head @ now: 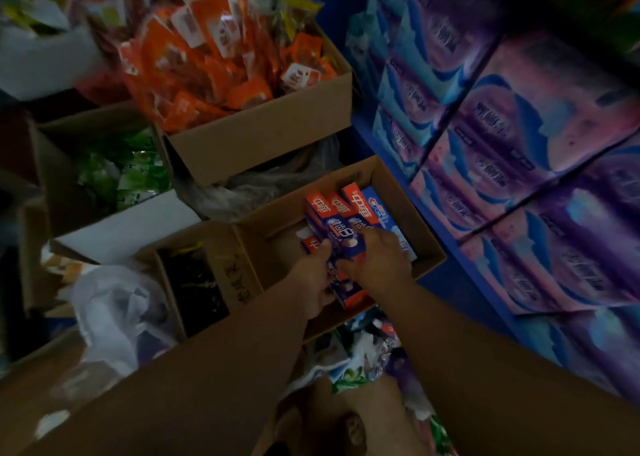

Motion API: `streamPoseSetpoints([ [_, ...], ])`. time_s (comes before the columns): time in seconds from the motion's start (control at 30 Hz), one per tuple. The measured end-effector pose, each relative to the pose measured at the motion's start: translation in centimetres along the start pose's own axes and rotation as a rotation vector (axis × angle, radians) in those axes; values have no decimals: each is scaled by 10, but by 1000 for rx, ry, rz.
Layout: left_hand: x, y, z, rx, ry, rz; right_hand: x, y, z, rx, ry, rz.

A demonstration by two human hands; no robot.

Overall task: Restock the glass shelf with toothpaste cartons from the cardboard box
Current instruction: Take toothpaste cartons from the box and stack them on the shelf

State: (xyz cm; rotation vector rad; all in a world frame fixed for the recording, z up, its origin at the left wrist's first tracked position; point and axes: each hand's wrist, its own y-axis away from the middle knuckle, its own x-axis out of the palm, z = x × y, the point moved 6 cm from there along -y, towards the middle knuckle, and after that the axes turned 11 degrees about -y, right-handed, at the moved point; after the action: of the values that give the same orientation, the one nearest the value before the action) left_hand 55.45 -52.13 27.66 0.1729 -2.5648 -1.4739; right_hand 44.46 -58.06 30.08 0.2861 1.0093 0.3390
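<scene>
Head view looked down on both hands reaching into an open cardboard box [398, 185], where the red-and-blue toothpaste cartons [343, 228] lay side by side in a bundle, their length running from the near wall toward the far wall, right of the box's middle. The left hand [311, 279] gripped the bundle from its left side, fingers curled round the cartons' edge. The right hand [379, 260] lay over the top of the bundle with its fingers curled down onto the cartons, so both hands were clamped on the same bundle, close together and almost touching. A lighter blue carton [380, 213] lay just beside the bundle, against the box's right wall, partly under the right hand. The left part of the box's floor showed bare brown card. Beyond the far wall stood a larger carton [263, 144] heaped with orange packets [207, 60], and left of that another box held green packets [135, 175]. Stacked purple-and-blue packs [540, 137] rose along the right side, near the box's right wall. A crumpled white plastic bag [114, 313] sat well to the left of the hands. Much of the picture was dim and blurred.
</scene>
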Motion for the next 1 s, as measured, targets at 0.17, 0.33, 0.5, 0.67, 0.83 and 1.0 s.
streamPoseSetpoints([
  [0.17,8,-13,5,-65,115,24,-10,-6,-8,21,-354,-167],
  [0.33,13,-24,11,-104,107,6,-20,5,-14,49,-600,-216],
  [0.5,25,-30,17,-143,185,4,-13,7,-13,-19,-438,-245],
  [0.67,21,-35,15,-137,282,-29,-3,5,-7,-61,-164,-211],
  [0.83,10,-35,-10,-10,261,-47,-3,8,4,-127,107,-181],
  [1.0,5,-29,-29,13,152,-107,-2,14,11,-271,56,-130],
])
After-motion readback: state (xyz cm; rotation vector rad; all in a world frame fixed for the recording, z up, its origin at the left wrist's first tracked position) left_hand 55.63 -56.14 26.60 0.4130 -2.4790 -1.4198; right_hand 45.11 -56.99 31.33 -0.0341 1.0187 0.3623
